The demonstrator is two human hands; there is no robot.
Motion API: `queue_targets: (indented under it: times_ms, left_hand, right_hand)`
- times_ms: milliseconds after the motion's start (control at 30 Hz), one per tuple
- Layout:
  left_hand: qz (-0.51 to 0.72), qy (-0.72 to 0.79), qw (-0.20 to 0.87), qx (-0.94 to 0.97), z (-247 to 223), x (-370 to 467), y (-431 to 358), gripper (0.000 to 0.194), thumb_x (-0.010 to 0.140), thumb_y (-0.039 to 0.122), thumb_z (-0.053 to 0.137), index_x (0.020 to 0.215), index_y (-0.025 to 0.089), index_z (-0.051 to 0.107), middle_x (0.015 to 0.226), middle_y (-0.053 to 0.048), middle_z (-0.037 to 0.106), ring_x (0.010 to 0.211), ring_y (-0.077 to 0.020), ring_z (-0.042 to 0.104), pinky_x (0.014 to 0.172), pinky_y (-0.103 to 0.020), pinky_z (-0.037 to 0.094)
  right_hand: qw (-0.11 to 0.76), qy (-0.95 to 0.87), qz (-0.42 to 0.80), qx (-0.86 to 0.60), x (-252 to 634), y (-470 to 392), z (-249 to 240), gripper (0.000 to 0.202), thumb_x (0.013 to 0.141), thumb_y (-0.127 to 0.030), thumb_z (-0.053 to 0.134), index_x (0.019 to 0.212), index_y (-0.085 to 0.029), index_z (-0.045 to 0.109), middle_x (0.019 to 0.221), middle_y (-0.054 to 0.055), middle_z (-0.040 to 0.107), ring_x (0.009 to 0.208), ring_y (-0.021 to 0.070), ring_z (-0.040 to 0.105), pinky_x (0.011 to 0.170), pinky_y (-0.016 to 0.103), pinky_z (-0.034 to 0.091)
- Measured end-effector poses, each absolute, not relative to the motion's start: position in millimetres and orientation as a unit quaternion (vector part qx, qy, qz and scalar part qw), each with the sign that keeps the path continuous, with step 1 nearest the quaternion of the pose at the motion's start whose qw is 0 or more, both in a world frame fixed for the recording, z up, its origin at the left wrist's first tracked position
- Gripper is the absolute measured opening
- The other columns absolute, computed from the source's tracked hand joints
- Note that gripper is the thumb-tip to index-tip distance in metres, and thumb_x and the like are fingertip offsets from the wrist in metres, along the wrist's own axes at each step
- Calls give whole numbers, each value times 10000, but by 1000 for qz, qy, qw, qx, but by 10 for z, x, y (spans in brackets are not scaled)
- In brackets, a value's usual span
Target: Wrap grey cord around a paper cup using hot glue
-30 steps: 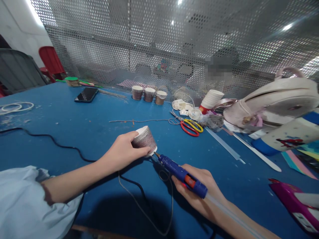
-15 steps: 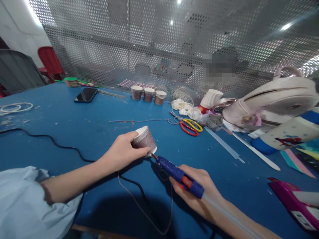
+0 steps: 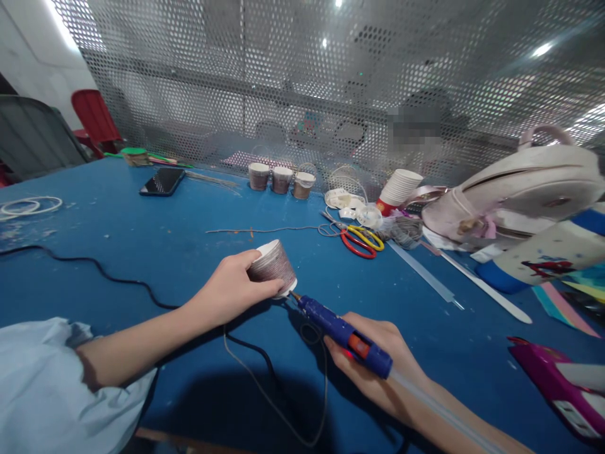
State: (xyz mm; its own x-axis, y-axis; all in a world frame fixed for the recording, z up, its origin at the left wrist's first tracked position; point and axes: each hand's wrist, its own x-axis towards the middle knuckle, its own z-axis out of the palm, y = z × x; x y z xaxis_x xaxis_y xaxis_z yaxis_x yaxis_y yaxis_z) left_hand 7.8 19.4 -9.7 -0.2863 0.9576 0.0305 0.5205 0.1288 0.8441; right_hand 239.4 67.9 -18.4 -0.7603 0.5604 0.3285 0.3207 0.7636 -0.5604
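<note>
In my left hand (image 3: 241, 280) a paper cup (image 3: 273, 265) wrapped in greyish-brown cord lies tilted, its base turned to the right. The thumb presses near the base and the fingers go round the far side. My right hand (image 3: 378, 359) grips a blue glue gun (image 3: 345, 334) with a clear glue stick (image 3: 439, 410) trailing from its back end. The gun's nozzle is at the cup's base rim; whether it touches cannot be told. A loose length of cord (image 3: 278, 397) loops down below the cup.
Several things line the back: wrapped cups (image 3: 282, 180), stacked paper cups (image 3: 401, 189), scissors (image 3: 362, 243) and a pale bag (image 3: 515, 189). A phone (image 3: 163, 181) lies back left. A black cable (image 3: 94, 261) crosses the left side. At the right are a bottle (image 3: 543, 258) and a magenta tool (image 3: 553, 384).
The glue gun and my right hand have shifted slightly to the right and down. My left hand and the cup have hardly moved.
</note>
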Motion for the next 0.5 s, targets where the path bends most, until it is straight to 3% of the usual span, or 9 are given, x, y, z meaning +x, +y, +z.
queue_targets:
  times_ms: [167, 333, 500]
  left_hand:
    - [398, 693, 281, 531, -94, 79, 193, 283, 683, 396, 638, 823, 150, 638, 738, -18, 640, 691, -181, 572, 612, -275, 424]
    - [400, 686, 282, 539, -102, 73, 203, 267, 685, 395, 642, 795, 152, 631, 700, -2, 608, 660, -164, 547, 583, -258, 404]
    - [407, 675, 296, 539, -113, 62, 205, 271, 682, 375, 651, 827, 147, 640, 725, -9, 625, 668, -163, 559, 591, -256, 418]
  right_hand:
    - [240, -905, 256, -241, 2397, 684, -176, 128, 800, -203, 513, 680, -181, 549, 560, -22, 544, 457, 80, 470, 476, 182, 375]
    - [248, -886, 267, -287, 2393, 710, -145, 225, 806, -221, 517, 592, -202, 448, 501, -63, 438, 416, 64, 374, 434, 175, 325]
    - [204, -872, 300, -329, 2371, 695, -71, 251, 811, -278, 506, 580, -193, 457, 510, -49, 440, 448, 76, 373, 452, 194, 325]
